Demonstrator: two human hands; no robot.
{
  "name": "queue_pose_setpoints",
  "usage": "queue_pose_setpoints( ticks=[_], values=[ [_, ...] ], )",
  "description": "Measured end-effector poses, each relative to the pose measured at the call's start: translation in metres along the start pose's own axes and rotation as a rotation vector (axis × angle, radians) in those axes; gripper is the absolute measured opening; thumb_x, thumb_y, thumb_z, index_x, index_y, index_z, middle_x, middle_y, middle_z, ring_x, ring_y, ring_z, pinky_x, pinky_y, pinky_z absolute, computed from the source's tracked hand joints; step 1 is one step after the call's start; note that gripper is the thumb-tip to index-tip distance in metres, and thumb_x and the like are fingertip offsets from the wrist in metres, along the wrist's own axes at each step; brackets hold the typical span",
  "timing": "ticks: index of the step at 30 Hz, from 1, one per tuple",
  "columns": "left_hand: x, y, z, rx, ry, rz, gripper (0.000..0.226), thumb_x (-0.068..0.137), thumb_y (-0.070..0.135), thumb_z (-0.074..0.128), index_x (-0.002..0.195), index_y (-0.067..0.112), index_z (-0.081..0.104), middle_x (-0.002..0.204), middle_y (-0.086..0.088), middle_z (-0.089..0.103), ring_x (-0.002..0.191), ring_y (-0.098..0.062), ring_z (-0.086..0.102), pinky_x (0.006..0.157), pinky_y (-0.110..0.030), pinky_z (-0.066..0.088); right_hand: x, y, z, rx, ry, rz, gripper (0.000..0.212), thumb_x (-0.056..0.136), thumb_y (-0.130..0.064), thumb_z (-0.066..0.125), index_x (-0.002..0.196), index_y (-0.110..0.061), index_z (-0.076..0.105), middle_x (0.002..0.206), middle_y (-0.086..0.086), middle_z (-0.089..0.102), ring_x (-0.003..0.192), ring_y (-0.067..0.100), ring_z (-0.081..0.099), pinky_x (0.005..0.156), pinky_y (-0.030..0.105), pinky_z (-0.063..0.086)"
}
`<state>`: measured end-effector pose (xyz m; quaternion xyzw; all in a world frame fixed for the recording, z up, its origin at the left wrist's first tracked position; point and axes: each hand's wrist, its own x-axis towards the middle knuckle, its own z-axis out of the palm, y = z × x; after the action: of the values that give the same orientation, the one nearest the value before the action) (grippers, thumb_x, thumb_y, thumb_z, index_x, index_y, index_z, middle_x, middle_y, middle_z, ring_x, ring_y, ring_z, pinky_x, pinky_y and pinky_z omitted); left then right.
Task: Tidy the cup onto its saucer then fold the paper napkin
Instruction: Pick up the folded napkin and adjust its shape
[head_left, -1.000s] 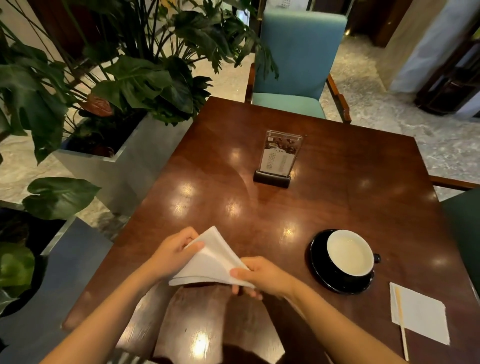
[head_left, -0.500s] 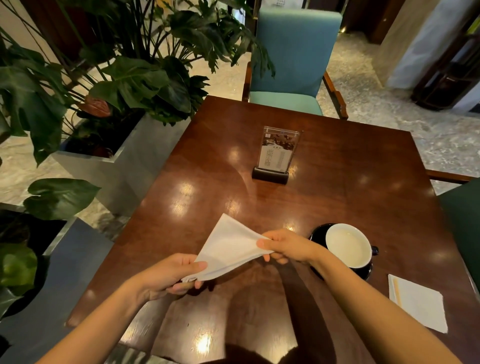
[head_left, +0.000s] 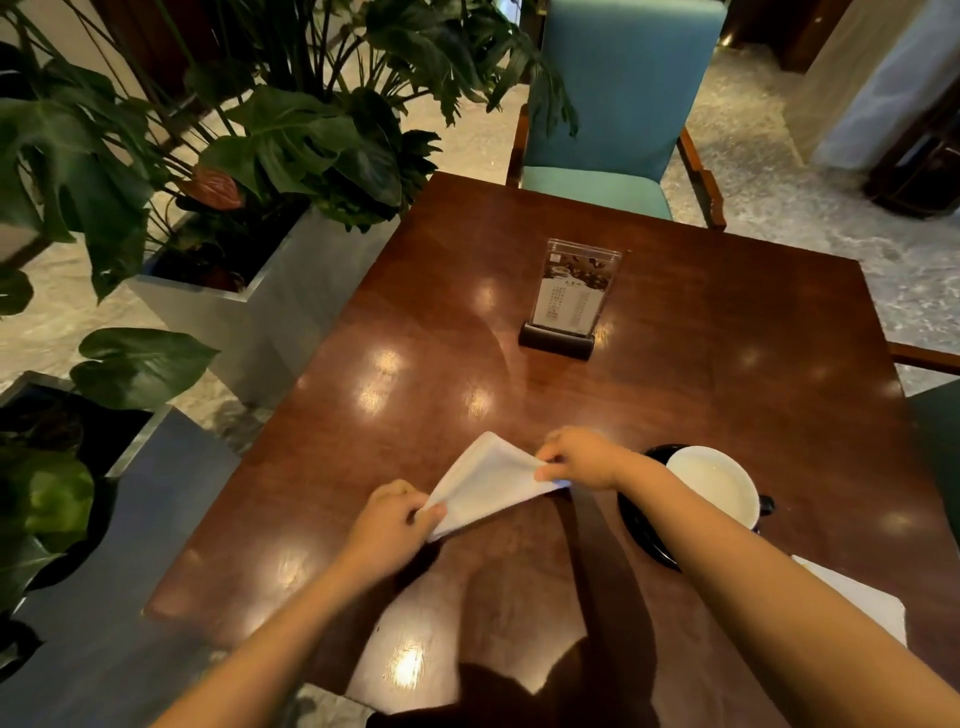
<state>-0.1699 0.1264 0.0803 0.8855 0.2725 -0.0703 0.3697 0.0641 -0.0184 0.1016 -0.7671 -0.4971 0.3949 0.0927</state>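
Head view, looking down over a glossy dark wooden table (head_left: 675, 395). White paper napkin (head_left: 488, 480) folded to a triangle, plain and unprinted, soft at the edges, one point aimed away toward the far side, the long folded edge running low from left to right. Held just above the tabletop near the front edge, stretched between both hands. Left hand (head_left: 392, 525) pinching the napkin's lower left corner, thumb on top, fingers curled beneath. Right hand (head_left: 582, 457) gripping the right corner between thumb and fingertips, knuckles up. Just right of that hand, white cup (head_left: 714, 483) sitting on its black saucer (head_left: 641, 530), partly hidden behind the right forearm, a small dark handle poking out on the right side; whether empty or filled with something pale, cannot tell. Second white napkin (head_left: 867, 597) flat on the table beyond the forearm, mostly covered. Clear menu stand (head_left: 569, 296) in a dark base upright at mid-table. Teal chair (head_left: 618, 104) at the far side, leafy plants (head_left: 270, 135) in a grey planter at the left.
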Motion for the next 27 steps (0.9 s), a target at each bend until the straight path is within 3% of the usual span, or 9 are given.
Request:
queue_pose_setpoints(
  ticks=[2, 4, 7, 11, 20, 24, 27],
  values=[
    [0.000, 0.014, 0.025, 0.014, 0.106, -0.031, 0.032, 0.088, 0.041, 0.046, 0.078, 0.019, 0.068, 0.071, 0.008, 0.038, 0.081, -0.016, 0.043, 0.064, -0.025, 0.027, 0.009, 0.004, -0.007, -0.155, 0.087, 0.030, 0.022, 0.089, -0.012, 0.054, 0.087, 0.006, 0.067, 0.092, 0.017, 0.055, 0.086, 0.035, 0.053, 0.065, 0.028, 0.031],
    [-0.003, 0.035, 0.044, -0.036, 0.221, -0.017, 0.023, 0.091, 0.028, 0.051, 0.087, 0.013, 0.068, 0.072, 0.006, 0.036, 0.075, -0.018, 0.042, 0.065, -0.027, 0.029, 0.016, 0.007, -0.017, -0.261, 0.197, 0.017, 0.021, 0.089, -0.013, 0.053, 0.096, -0.004, 0.070, 0.100, 0.011, 0.053, 0.093, 0.029, 0.055, 0.071, 0.030, 0.038],
    [0.001, 0.057, 0.062, -0.112, 0.292, 0.011, 0.019, 0.091, 0.028, 0.049, 0.091, 0.015, 0.063, 0.080, 0.002, 0.039, 0.067, -0.016, 0.044, 0.061, -0.028, 0.034, 0.025, 0.013, -0.028, -0.303, 0.314, -0.023, 0.024, 0.086, -0.011, 0.053, 0.102, -0.010, 0.071, 0.101, 0.010, 0.054, 0.094, 0.027, 0.056, 0.077, 0.035, 0.045],
    [0.011, 0.080, 0.079, -0.110, 0.353, 0.047, 0.019, 0.093, 0.025, 0.047, 0.106, 0.017, 0.058, 0.089, 0.005, 0.040, 0.071, -0.014, 0.048, 0.061, -0.029, 0.042, 0.034, 0.025, -0.036, -0.256, 0.391, -0.021, 0.028, 0.087, -0.009, 0.054, 0.110, -0.015, 0.070, 0.107, 0.012, 0.054, 0.100, 0.027, 0.052, 0.082, 0.034, 0.044],
    [0.004, 0.083, 0.136, -0.037, 0.334, -0.076, 0.035, 0.090, 0.017, 0.054, 0.125, 0.013, 0.050, 0.101, -0.001, 0.048, 0.086, -0.015, 0.052, 0.066, -0.018, 0.040, 0.054, 0.048, -0.012, -0.282, 0.243, -0.048, 0.028, 0.089, -0.009, 0.049, 0.114, -0.016, 0.061, 0.113, 0.010, 0.054, 0.110, 0.028, 0.046, 0.088, 0.043, 0.046],
    [0.007, 0.085, 0.138, -0.157, 0.367, -0.225, 0.032, 0.091, 0.018, 0.051, 0.123, 0.019, 0.047, 0.102, 0.005, 0.044, 0.083, -0.013, 0.053, 0.062, -0.015, 0.040, 0.056, 0.050, -0.016, -0.286, 0.270, 0.043, 0.018, 0.086, -0.007, 0.047, 0.103, -0.012, 0.047, 0.103, 0.015, 0.055, 0.090, 0.035, 0.055, 0.078, 0.045, 0.050],
    [0.009, 0.090, 0.137, -0.205, 0.391, -0.249, 0.023, 0.090, 0.017, 0.053, 0.113, 0.018, 0.049, 0.101, 0.007, 0.044, 0.082, -0.013, 0.055, 0.060, -0.016, 0.041, 0.048, 0.058, -0.026, -0.447, 0.161, -0.015, 0.012, 0.085, -0.006, 0.048, 0.088, -0.017, 0.043, 0.100, 0.011, 0.058, 0.094, 0.030, 0.051, 0.077, 0.040, 0.045]
  ],
)
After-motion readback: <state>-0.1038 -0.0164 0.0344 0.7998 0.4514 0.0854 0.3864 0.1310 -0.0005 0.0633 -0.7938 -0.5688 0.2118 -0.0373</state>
